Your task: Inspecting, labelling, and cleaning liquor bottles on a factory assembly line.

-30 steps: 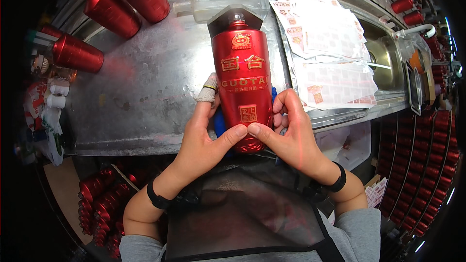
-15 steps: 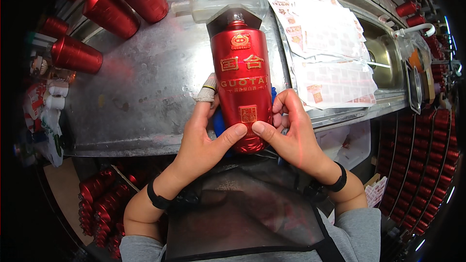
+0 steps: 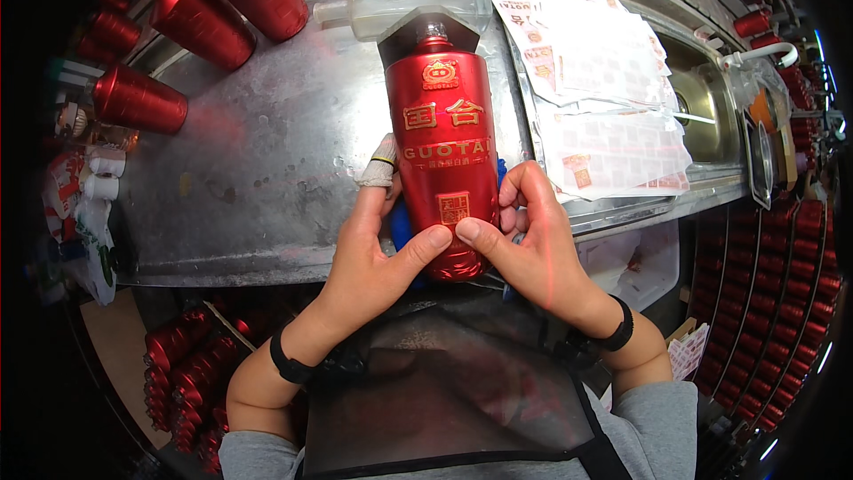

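Observation:
A glossy red bottle (image 3: 442, 138) with gold lettering and a gold square seal lies tilted before me, its neck pointing away. My left hand (image 3: 378, 240) grips its lower left side, with the thumb on the front and a whitish finger cover (image 3: 378, 169) on one finger. On the lower right side, my right hand (image 3: 529, 236) holds the same bottle, thumb pressed by the gold seal. The fingers under the bottle are partly hidden. Something blue (image 3: 402, 224) shows beneath it. A black angular piece (image 3: 402, 39) sits behind the bottle's neck.
A clear glass bottle (image 3: 418, 4) lies at the back of the metal table (image 3: 249, 204). Several red bottles (image 3: 203, 20) stand at the left. Printed white sheets (image 3: 613, 80) cover the right side, beside a sink (image 3: 697, 98). Racks of red bottles (image 3: 769, 302) fill the far right.
My right thumb has slid slightly left and up on the bottle's front. Red bottles at the far left and upper right edges have shifted. The held bottle stays nearly in place.

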Demonstrator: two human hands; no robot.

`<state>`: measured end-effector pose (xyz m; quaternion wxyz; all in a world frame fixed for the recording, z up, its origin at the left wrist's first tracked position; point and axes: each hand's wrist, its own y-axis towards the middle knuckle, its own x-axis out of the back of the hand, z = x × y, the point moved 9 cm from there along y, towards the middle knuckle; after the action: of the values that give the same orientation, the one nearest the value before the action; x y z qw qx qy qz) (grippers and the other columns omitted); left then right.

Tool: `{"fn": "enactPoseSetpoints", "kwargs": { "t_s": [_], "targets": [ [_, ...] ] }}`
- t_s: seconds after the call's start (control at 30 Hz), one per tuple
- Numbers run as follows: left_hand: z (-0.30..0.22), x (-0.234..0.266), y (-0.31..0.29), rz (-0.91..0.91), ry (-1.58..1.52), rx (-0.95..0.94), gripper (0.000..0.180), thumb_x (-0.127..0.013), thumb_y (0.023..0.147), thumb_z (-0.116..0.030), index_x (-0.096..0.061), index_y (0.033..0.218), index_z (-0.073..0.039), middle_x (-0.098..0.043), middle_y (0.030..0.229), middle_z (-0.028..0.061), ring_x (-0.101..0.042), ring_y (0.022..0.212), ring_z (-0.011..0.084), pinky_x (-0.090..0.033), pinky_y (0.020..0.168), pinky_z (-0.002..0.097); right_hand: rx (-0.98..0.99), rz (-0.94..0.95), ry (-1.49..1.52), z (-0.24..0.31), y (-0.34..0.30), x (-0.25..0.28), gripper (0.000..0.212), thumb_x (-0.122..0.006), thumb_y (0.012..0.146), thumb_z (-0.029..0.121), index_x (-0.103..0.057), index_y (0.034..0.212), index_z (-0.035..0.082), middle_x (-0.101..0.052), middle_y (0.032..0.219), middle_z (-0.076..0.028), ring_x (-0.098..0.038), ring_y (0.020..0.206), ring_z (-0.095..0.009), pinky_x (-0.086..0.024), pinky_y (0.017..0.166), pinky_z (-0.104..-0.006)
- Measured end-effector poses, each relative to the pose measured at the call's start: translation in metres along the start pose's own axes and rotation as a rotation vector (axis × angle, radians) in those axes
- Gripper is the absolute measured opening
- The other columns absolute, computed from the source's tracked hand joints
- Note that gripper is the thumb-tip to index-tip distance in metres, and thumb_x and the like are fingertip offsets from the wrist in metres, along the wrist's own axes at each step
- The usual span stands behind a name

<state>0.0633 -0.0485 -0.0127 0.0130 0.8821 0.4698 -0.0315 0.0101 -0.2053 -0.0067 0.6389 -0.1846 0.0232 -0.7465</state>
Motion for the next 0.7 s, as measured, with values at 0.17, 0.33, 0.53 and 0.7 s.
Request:
{"fn": "enactPoseSetpoints", "kwargs": {
  "t_s": [0.17,0.33,0.53,0.7],
  "targets": [
    [0.001,0.001,-0.002,0.000,-0.002,0.005,0.093,-0.073,0.091,-0.018,-0.011,0.155,0.008,-0.034,0.155,0.0217,-0.037,0.143,0.0274,-0.026,0.118,0.0388,0.041,0.016,0.000,0.004,0.000,0.000,0.047,-0.082,0.084,0.029,-0.042,0.093,0.008,-0.042,0.079,0.002,-0.036,0.070,-0.006,-0.037,0.058,-0.0233],
    [0.001,0.001,0.000,-0.015,-0.051,0.032,0.091,-0.073,0.091,-0.017,-0.013,0.155,0.008,-0.035,0.154,0.0212,-0.037,0.142,0.0271,-0.027,0.118,0.0386,-0.004,-0.001,0.159,-0.003,0.001,0.000,0.043,-0.080,0.086,0.025,-0.042,0.093,0.008,-0.042,0.079,0.003,-0.036,0.071,-0.005,-0.036,0.059,-0.0216],
    [0.002,0.001,0.001,-0.022,-0.021,0.039,0.088,-0.072,0.092,-0.018,-0.016,0.155,0.008,-0.037,0.153,0.0209,-0.038,0.142,0.0270,-0.028,0.117,0.0384,0.055,0.015,0.044,0.002,0.001,0.000,0.040,-0.078,0.088,0.024,-0.042,0.094,0.007,-0.042,0.078,0.002,-0.036,0.070,-0.004,-0.036,0.057,-0.0220],
    [0.002,0.001,0.002,0.002,-0.010,0.042,0.087,-0.071,0.093,-0.018,-0.016,0.155,0.007,-0.037,0.154,0.0200,-0.038,0.142,0.0261,-0.027,0.118,0.0381,0.173,0.009,-0.058,0.009,0.003,0.002,0.036,-0.075,0.091,0.024,-0.043,0.093,0.007,-0.045,0.078,0.002,-0.038,0.069,-0.004,-0.037,0.058,-0.0209]
  ]
}}
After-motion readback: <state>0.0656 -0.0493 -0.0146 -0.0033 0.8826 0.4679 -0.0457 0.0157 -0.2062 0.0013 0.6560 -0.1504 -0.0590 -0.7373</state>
